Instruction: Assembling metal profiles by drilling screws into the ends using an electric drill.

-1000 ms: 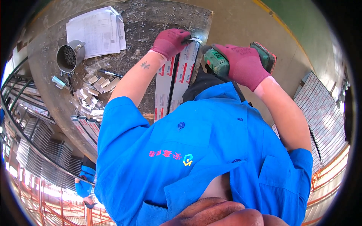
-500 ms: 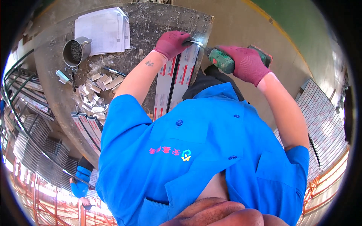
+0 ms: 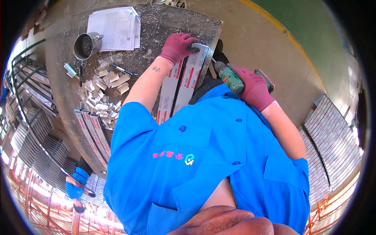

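My right hand (image 3: 255, 88), in a maroon glove, is wrapped around the grip of a green cordless drill (image 3: 231, 79). The drill's bit points up and left, just off the end of a metal profile (image 3: 190, 78). This profile has red-and-white protective film and lies beside a second, similar profile (image 3: 170, 91) at the bench's right side. My left hand (image 3: 178, 47), gloved the same way, is closed at the far end of the right-hand profile, with thumb and fingers bent over it. Its palm side is hidden.
On the bench (image 3: 156, 23), strewn with metal shavings, are paper sheets (image 3: 113, 29), a metal mug of small screws (image 3: 88, 46), a marker (image 3: 124, 69) and cut metal pieces (image 3: 102, 92). More profiles (image 3: 93, 129) lie at left. Stacked profiles (image 3: 331, 135) stand right. Another person (image 3: 76, 186) is lower left.
The drill in my right hand has drawn back toward me, its bit coming away from the profile's end. My left hand stays at that end. The whole view has shifted slightly.
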The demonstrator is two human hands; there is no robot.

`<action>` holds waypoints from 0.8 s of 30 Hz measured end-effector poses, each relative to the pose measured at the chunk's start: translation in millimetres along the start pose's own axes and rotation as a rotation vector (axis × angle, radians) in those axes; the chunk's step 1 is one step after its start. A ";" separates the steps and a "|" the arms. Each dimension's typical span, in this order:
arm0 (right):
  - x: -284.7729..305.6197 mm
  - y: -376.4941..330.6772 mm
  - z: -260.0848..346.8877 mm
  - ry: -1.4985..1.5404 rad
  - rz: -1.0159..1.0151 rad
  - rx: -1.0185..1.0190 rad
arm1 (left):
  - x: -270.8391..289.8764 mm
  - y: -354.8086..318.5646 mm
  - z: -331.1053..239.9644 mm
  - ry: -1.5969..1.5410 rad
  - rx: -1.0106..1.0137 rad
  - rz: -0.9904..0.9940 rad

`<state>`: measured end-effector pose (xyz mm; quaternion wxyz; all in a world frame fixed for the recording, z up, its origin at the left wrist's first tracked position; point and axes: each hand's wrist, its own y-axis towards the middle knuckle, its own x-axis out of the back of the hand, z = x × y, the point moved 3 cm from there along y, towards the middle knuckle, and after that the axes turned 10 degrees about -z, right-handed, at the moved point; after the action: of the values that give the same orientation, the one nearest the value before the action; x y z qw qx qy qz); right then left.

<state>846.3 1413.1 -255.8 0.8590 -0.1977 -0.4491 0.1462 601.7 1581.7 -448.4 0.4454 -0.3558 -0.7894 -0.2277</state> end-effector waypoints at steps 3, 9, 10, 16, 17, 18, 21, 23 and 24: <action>-13.7 11.7 -4.2 0.021 -0.045 0.058 | -1.6 1.6 -2.4 0.026 -0.026 -0.016; -32.7 15.9 -2.2 -0.063 0.023 -0.026 | -0.6 6.2 -5.9 0.036 -0.039 -0.034; -34.4 15.3 -1.4 -0.056 0.027 -0.030 | 0.0 6.6 -7.3 0.044 -0.039 -0.016; -36.7 17.7 3.9 -0.104 0.045 -0.083 | -3.8 6.5 -4.5 0.053 -0.028 0.011; -37.5 16.8 3.8 -0.091 0.040 -0.091 | -3.9 6.9 -4.7 0.052 -0.033 0.010; -37.4 16.3 4.1 -0.079 0.036 -0.097 | -3.8 7.0 -4.5 0.046 -0.032 0.001; -34.4 14.9 8.9 -0.075 0.041 -0.100 | -6.3 5.2 -2.3 0.040 -0.033 -0.018; -36.5 14.2 8.6 -0.069 0.038 -0.093 | -4.5 4.0 -2.4 0.040 -0.030 -0.030; -37.0 13.7 8.1 -0.062 0.037 -0.089 | -0.9 3.2 -3.2 0.002 -0.011 -0.058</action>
<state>818.1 1410.9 -284.5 0.8322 -0.2394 -0.4777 0.1482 606.2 1581.3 -447.4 0.4374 -0.3348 -0.7978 -0.2452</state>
